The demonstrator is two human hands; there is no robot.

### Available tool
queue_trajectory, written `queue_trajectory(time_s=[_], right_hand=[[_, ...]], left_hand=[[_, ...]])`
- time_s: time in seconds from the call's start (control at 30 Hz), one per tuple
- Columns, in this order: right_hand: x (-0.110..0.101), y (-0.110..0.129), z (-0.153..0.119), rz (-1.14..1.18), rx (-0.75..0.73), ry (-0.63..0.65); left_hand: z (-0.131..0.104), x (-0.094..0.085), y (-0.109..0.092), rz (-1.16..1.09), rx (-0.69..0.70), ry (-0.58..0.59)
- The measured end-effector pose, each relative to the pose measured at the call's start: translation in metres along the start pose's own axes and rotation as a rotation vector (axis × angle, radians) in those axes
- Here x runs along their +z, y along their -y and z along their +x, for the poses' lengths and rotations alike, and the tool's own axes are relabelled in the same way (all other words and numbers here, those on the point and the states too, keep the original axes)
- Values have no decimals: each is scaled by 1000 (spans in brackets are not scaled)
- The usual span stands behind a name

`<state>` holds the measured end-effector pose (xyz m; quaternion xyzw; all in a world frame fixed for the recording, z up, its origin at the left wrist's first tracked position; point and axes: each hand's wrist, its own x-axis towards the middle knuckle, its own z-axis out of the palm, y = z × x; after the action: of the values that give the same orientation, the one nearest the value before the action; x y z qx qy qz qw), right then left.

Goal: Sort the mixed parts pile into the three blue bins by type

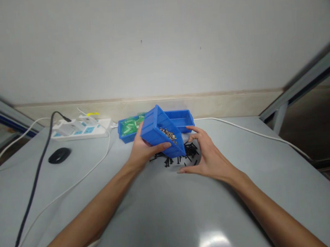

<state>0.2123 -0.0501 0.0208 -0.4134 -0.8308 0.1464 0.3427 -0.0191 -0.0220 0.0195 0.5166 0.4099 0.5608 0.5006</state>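
One blue box [150, 128] is tilted toward our right hand [210, 154], over some black screws [192, 150] on the gray table [158, 211]. Our left hand [141, 149] grips the box, and small gold bits [169, 134] sit inside. Our right hand is just right of the box, thumb and fingers spread apart. Behind the box we see a blue tray [182, 121]; left of the box, a green bag [130, 126] and, farther off, a black mouse [59, 155].
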Motion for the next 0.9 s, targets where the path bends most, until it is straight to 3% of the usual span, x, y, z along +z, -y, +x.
queue_trajectory(time_s=[0.27, 0.63, 0.9], right_hand=[[24, -9, -21, -234, 46, 77], [37, -12, 9, -209, 1, 20], [39, -14, 10, -155, 8, -33]], left_hand=[[6, -2, -11, 102, 39, 9], [4, 1, -9, 102, 2, 27], [5, 4, -11, 198, 32, 51]])
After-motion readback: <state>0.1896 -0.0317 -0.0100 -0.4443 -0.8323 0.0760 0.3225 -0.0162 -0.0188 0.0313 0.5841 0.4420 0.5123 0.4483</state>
